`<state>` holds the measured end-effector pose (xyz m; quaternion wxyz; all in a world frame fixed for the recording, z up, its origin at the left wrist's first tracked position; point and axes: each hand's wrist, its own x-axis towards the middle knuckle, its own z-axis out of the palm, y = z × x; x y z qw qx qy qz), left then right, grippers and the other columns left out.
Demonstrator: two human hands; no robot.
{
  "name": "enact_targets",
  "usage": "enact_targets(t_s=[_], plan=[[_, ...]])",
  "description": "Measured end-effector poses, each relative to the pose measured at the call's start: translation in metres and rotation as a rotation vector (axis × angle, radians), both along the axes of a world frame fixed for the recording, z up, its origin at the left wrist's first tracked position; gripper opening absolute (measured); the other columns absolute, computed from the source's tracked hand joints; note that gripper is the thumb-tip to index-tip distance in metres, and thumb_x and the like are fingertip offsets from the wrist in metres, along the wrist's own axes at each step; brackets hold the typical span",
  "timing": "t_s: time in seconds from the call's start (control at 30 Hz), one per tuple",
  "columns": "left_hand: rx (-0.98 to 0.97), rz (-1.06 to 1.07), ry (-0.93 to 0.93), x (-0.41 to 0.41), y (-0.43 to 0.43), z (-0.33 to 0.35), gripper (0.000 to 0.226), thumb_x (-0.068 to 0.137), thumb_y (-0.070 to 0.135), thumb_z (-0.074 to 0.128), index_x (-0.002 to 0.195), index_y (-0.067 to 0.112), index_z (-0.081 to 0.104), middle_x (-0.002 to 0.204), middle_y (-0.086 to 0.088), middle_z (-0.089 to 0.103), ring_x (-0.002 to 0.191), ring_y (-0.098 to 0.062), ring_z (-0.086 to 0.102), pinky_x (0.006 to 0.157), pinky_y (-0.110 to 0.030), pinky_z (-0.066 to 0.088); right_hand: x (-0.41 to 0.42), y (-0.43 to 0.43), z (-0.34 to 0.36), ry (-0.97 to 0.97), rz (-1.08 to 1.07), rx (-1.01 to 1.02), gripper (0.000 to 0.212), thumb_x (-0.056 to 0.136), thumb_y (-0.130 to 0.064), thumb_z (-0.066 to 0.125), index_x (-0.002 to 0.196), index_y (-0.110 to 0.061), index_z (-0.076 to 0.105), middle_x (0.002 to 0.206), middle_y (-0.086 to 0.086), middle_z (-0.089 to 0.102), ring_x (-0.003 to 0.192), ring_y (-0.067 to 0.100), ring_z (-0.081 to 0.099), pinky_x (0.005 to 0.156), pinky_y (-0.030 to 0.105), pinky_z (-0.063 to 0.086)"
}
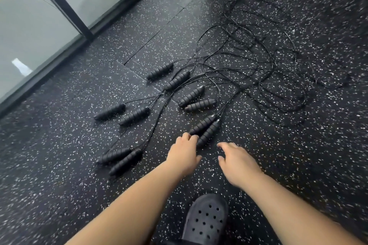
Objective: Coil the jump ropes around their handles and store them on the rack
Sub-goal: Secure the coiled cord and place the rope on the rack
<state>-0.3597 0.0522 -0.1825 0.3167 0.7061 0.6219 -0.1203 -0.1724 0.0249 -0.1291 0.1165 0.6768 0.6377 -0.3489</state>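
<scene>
Left hand (184, 155) — fingers (194, 137) at handles (208, 132)

Floor (59, 145) black with little white specks. Jump rope handles (205, 131) black, ridged. Thin ropes (278, 85) black. Shoe (206, 219) black with round holes. Window frame (57, 2) black.
</scene>
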Motion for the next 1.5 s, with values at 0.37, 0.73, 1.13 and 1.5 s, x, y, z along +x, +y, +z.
enact_targets(t_s=[0.37, 0.73, 1.13, 1.5], plan=[[0.111, -0.117, 0.225, 0.046, 0.063, -0.05, 0.108, 0.085, 0.06, 0.079, 0.16, 0.006, 0.024, 0.148, -0.012, 0.044, 0.133, -0.035, 0.049, 0.104, -0.048, 0.046, 0.016, 0.027, -0.036, -0.008, -0.024, -0.027, 0.05, 0.112, -0.037, 0.044, 0.16, -0.029, 0.038, 0.156, -0.002, 0.046, 0.136, 0.024, 0.05, 0.106, 0.04, 0.048], [-0.027, 0.03, 0.16, 0.077, 0.063, -0.065, 0.083, 0.083, 0.038, 0.086, 0.14, 0.009, 0.034, 0.134, -0.012, 0.048, 0.116, -0.036, 0.065, 0.082, -0.042, 0.052, 0.047, 0.017, -0.046, 0.063, -0.129, -0.051, 0.047, 0.112, -0.036, 0.046, 0.158, -0.03, 0.04, 0.155, -0.004, 0.047, 0.134, 0.02, 0.053, 0.106, 0.037, 0.048], [-0.135, 0.036, -0.224, 0.119, 0.02, 0.1, 0.058, 0.083, 0.048, 0.076, 0.116, 0.014, 0.043, 0.106, -0.003, 0.065, 0.092, -0.023, 0.066, 0.069, -0.033, 0.051, 0.07, 0.007, 0.041, 0.583, -0.914, 0.019, 0.053, 0.106, -0.063, 0.046, 0.121, -0.017, 0.069, 0.12, 0.005, 0.074, 0.11, 0.025, 0.069, 0.1, 0.043, 0.054], [0.08, -0.371, -0.307, 0.165, -0.03, 0.305, 0.056, 0.084, 0.035, 0.079, 0.123, 0.016, 0.043, 0.097, 0.005, 0.06, 0.081, -0.014, 0.063, 0.057, -0.027, 0.042, 0.112, -0.05, 0.21, 1.277, -1.321, 0.398, 0.026, 0.098, -0.013, 0.074, 0.123, -0.01, 0.073, 0.115, 0.012, 0.08, 0.106, 0.031, 0.078, 0.095, 0.048, 0.062]])
